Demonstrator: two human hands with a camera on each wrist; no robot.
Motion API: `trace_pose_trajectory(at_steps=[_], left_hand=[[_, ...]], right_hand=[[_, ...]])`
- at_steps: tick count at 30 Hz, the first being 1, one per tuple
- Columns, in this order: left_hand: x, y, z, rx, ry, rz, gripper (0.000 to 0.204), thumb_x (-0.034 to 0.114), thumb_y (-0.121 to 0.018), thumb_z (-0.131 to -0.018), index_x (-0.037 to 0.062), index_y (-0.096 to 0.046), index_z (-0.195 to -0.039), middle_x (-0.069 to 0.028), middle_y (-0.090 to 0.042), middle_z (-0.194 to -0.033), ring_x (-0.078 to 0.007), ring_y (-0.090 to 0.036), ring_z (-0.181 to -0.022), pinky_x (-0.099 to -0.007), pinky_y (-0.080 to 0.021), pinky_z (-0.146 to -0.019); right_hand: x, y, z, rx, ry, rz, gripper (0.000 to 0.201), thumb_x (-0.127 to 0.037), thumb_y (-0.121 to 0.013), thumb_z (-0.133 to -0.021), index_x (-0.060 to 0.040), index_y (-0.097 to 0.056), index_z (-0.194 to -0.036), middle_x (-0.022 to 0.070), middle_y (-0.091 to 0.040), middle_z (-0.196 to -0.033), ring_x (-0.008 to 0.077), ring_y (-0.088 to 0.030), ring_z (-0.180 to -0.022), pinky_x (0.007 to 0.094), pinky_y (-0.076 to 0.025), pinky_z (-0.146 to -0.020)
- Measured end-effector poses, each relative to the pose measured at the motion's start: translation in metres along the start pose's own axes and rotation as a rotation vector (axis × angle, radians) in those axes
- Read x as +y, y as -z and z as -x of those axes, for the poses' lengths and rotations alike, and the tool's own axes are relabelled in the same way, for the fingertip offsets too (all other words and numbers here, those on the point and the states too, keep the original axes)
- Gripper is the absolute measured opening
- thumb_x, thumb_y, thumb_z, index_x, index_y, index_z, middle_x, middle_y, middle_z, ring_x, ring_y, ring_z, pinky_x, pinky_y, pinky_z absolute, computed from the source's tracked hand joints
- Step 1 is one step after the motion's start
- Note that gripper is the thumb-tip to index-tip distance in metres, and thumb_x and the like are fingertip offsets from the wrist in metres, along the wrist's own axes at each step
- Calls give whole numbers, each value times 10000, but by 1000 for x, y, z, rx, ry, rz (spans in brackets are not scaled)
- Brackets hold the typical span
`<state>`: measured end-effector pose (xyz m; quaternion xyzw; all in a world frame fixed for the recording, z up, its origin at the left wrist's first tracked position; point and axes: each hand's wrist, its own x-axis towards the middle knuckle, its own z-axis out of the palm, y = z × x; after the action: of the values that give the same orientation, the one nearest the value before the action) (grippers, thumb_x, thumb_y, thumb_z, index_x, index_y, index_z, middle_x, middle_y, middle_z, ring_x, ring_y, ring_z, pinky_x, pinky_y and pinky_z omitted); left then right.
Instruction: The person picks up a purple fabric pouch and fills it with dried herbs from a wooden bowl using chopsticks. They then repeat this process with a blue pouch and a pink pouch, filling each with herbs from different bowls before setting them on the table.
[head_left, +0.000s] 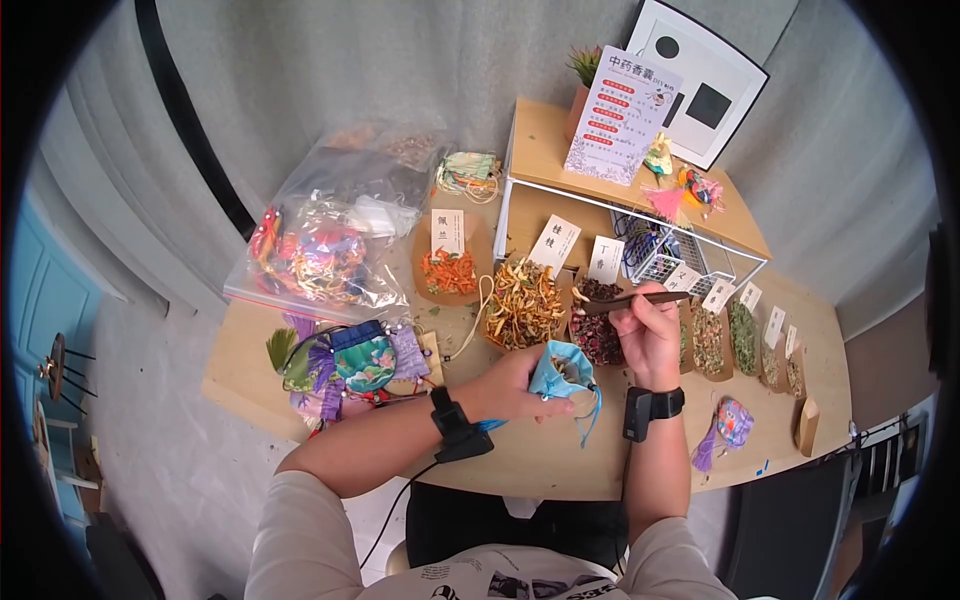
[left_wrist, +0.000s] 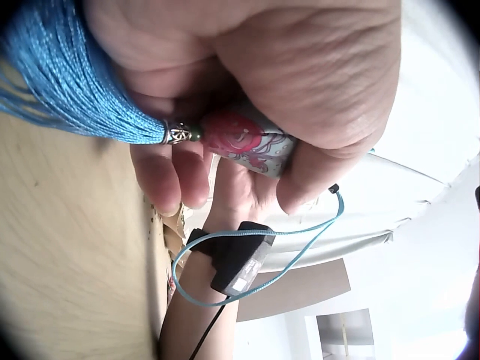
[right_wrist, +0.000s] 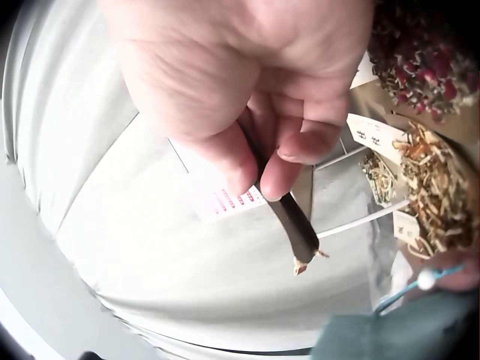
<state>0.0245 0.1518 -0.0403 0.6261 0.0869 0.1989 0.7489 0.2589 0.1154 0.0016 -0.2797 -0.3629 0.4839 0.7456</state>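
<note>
My left hand (head_left: pixel 510 388) grips a light blue drawstring pouch (head_left: pixel 550 383) close over the table's front, its mouth turned up and plant bits showing inside. In the left wrist view a blue tassel (left_wrist: pixel 82 82) hangs from the printed pouch (left_wrist: pixel 244 141), and its cord (left_wrist: pixel 225 232) trails in a loop. Between thumb and fingers, my right hand (head_left: pixel 650 340) pinches a dark wooden scoop (right_wrist: pixel 295 225). Pale dried bits (right_wrist: pixel 301 267) sit at the scoop's tip, which points left, above and to the right of the pouch. The teal pouch's edge (right_wrist: pixel 397 330) shows low in the right wrist view.
Paper trays of dried herbs, including orange shreds (head_left: pixel 448 272), yellow-brown slices (head_left: pixel 525 305) and dark red buds (head_left: pixel 597 340), line the table with label cards. Several fabric pouches (head_left: pixel 365 355) and a plastic bag (head_left: pixel 330 230) lie left. A wooden shelf (head_left: pixel 540 150) stands behind; a purple-tasselled sachet (head_left: pixel 734 422) lies right.
</note>
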Motion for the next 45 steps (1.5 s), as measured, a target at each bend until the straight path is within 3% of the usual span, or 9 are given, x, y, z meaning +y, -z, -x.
trace_pose_trajectory(at_steps=[7, 10, 12, 15, 19, 28, 34, 42, 45], left_hand=[[6, -3, 2, 89, 0, 52, 511, 78, -823, -861, 61, -521, -1273, -26, -668, -1008, -86, -672, -810, -271, -581, -599], [4, -2, 3, 89, 25, -5, 550, 81, -837, -851, 60, -511, -1294, -27, -663, -1052, -95, -672, -876, -272, -589, -713], [-8, -2, 0, 131, -221, -83, 571, 71, -859, -820, 60, -533, -1288, -22, -651, -1097, -111, -661, -995, -284, -563, -871], [-16, 7, -4, 42, -269, -222, 579, 61, -875, -790, 58, -560, -1276, -18, -644, -1144, -116, -635, -1086, -300, -522, -968], [-9, 4, -2, 22, -278, -375, 557, 55, -874, -778, 58, -585, -1254, -24, -652, -1158, -107, -630, -1090, -306, -529, -955], [-6, 0, 3, -181, 123, -290, 601, 142, -892, -808, 40, -569, -1305, -45, -667, -1201, -119, -642, -1065, -313, -525, -962], [-19, 6, 2, -211, 11, -237, 670, 266, -866, -858, 41, -516, -1383, -51, -686, -1173, -118, -655, -999, -297, -547, -879], [-12, -4, 6, -10, 304, -111, 569, 338, -773, -911, 59, -535, -1346, -72, -681, -1059, -133, -630, -836, -261, -492, -672], [13, -40, 11, 83, 251, 42, 520, 294, -764, -904, 55, -555, -1316, -74, -667, -1010, -158, -621, -807, -287, -481, -665]], right_hand=[[-7, 0, 5, -279, -48, -60, 146, -63, -753, -891, -6, -660, -988, 147, -678, -803, 194, -619, -652, 298, -487, -585], [-5, 2, 6, -294, -57, -24, 174, -65, -763, -871, 6, -654, -987, 156, -676, -802, 207, -639, -670, 297, -514, -602], [-4, 2, 5, -303, -54, -48, 184, -65, -764, -865, 12, -651, -987, 160, -675, -804, 212, -647, -680, 295, -524, -610], [-2, 0, 2, -231, -4, -108, 179, -61, -744, -880, 16, -645, -1008, 164, -678, -824, 210, -644, -689, 298, -520, -621], [2, 0, 0, -138, 58, -126, 135, -34, -685, -930, 12, -641, -1048, 153, -689, -863, 205, -643, -707, 310, -525, -660], [14, -8, 3, 91, 75, 235, 110, 1, -736, -909, -14, -674, -999, 60, -705, -820, 110, -645, -682, 243, -509, -627], [23, 1, 2, 71, -28, 383, 141, 17, -759, -890, -9, -661, -989, 41, -707, -841, 92, -673, -723, 234, -538, -624], [8, -13, 3, 73, 187, 378, 192, 24, -755, -888, -5, -645, -1043, 42, -705, -918, 71, -675, -758, 224, -550, -643], [-13, -20, 12, 88, 281, 217, 207, 26, -752, -886, -5, -640, -1058, 51, -702, -959, 90, -690, -785, 232, -560, -674]])
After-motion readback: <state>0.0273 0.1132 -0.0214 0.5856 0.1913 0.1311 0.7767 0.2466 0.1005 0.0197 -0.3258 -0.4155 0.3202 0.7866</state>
